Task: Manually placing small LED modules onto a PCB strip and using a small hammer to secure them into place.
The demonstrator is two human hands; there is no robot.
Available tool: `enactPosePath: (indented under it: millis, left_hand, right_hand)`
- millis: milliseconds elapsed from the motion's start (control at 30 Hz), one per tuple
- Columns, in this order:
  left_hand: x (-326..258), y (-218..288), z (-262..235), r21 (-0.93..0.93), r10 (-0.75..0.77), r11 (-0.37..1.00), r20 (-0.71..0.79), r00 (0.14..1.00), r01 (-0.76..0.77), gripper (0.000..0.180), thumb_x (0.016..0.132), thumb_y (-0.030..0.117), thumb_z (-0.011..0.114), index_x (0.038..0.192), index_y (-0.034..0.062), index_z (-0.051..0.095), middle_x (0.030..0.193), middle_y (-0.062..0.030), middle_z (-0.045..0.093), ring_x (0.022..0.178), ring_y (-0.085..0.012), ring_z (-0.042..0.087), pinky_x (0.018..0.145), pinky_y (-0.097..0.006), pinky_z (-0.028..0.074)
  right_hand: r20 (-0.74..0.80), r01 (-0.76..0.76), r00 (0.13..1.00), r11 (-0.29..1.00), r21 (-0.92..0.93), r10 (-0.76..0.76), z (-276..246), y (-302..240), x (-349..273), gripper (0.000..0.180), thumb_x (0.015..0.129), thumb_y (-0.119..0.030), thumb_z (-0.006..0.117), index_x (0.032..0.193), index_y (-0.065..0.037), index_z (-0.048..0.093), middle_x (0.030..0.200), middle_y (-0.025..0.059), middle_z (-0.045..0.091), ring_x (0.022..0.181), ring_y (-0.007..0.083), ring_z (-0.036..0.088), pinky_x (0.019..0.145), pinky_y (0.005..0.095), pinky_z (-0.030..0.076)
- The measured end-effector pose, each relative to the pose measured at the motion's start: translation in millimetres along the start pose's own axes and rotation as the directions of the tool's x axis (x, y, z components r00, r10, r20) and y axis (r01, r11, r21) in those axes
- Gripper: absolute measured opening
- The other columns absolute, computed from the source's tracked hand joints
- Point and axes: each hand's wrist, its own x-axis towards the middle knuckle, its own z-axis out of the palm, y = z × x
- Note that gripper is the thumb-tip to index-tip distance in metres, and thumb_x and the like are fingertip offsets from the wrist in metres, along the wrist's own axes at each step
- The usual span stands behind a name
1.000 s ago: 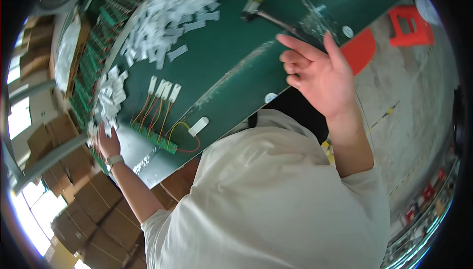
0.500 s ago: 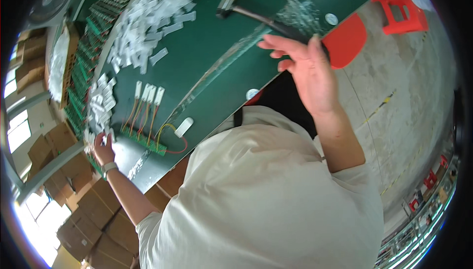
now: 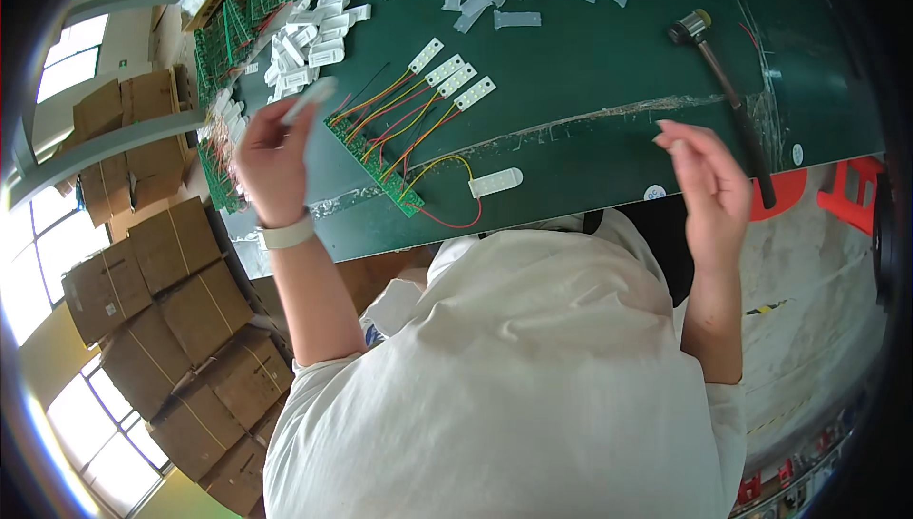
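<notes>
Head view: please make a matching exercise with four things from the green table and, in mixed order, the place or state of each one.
Things:
1. small white plastic piece
2. hammer
3. green circuit board
4. single white capsule-shaped case

Places or states:
A. lies near the table's near edge, on a red wire
B. held up in the left hand
C. lies past the right hand, head away from the person
D. coloured wires run from it to four white strips

Pairs: 1-B, 2-C, 3-D, 4-A

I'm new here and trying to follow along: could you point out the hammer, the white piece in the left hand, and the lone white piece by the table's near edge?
hammer [image 3: 732,100], head view, middle of its dark handle.
white piece in the left hand [image 3: 309,100], head view, its middle.
lone white piece [image 3: 495,181], head view, its centre.
</notes>
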Motion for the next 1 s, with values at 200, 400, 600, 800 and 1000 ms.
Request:
enactPosePath:
  millis: [200, 400, 600, 800, 1000]
  left_hand:
    - [-72.3, 66.4, 75.0, -0.137, -0.064, 0.978, 0.521, 0.851, 0.158, 0.06, 0.08, 0.003, 0.088, 0.137, 0.0077, 0.069, 0.072, 0.0049, 0.065, 0.064, -0.0014, 0.052, 0.057, -0.021, 0.04]
    - [-79.4, 50.7, 73.6, -0.304, -0.074, 0.879, 0.674, 0.735, 0.367, 0.07, 0.083, 0.01, 0.09, 0.145, -0.0014, 0.058, 0.083, 0.0004, 0.071, 0.071, -0.0027, 0.06, 0.068, -0.022, 0.049]
    - [-54.3, 19.1, 75.9, 0.304, 0.304, 0.876, 0.254, 0.918, -0.374, 0.04, 0.077, 0.016, 0.088, 0.115, 0.012, 0.079, 0.099, -0.0042, 0.075, 0.08, -0.0228, 0.068, 0.075, -0.033, 0.057]
    - [-56.7, 7.6, 90.0, 0.354, 0.304, 0.859, 0.232, 0.924, -0.371, 0.014, 0.08, 0.013, 0.084, 0.093, 0.0102, 0.079, 0.095, -0.0033, 0.069, 0.092, -0.0266, 0.067, 0.085, -0.039, 0.056]
    - [-57.6, 7.0, 97.6, 0.427, 0.27, 0.834, 0.239, 0.933, -0.351, 0.01, 0.082, 0.01, 0.082, 0.09, 0.0086, 0.076, 0.111, -0.0043, 0.066, 0.1, -0.0281, 0.064, 0.089, -0.038, 0.054]
  right_hand:
    - [0.368, 0.37, 0.892, 0.892, -0.26, -0.262, 76.3, -20.5, 17.7, 0.054, 0.077, -0.01, 0.087, 0.129, -0.012, 0.074, 0.107, 0.0081, 0.073, 0.088, 0.0234, 0.071, 0.071, 0.032, 0.058]
    - [0.39, 0.62, 0.773, 0.727, -0.297, -0.5, 95.4, -11.7, 21.5, 0.033, 0.07, -0.007, 0.088, 0.101, -0.009, 0.078, 0.095, 0.002, 0.071, 0.08, 0.0205, 0.068, 0.068, 0.0329, 0.057]
    - [0.416, 0.656, 0.736, 0.409, -0.635, -0.534, 82.3, 22.5, 56.8, 0.016, 0.081, -0.007, 0.083, 0.096, -0.007, 0.076, 0.089, 0.002, 0.071, 0.079, 0.0221, 0.067, 0.072, 0.0351, 0.053]
    - [0.393, 0.597, 0.802, 0.573, -0.562, -0.45, 86.0, 25.4, 58.7, 0.018, 0.082, -0.01, 0.083, 0.1, -0.008, 0.077, 0.095, 0.0007, 0.07, 0.088, 0.0219, 0.065, 0.079, 0.036, 0.052]
    - [0.395, 0.525, 0.849, 0.641, -0.559, -0.351, 84.1, 22.3, 55.2, 0.028, 0.079, -0.009, 0.086, 0.105, -0.006, 0.078, 0.102, 0.0029, 0.069, 0.092, 0.0233, 0.063, 0.082, 0.0373, 0.054]
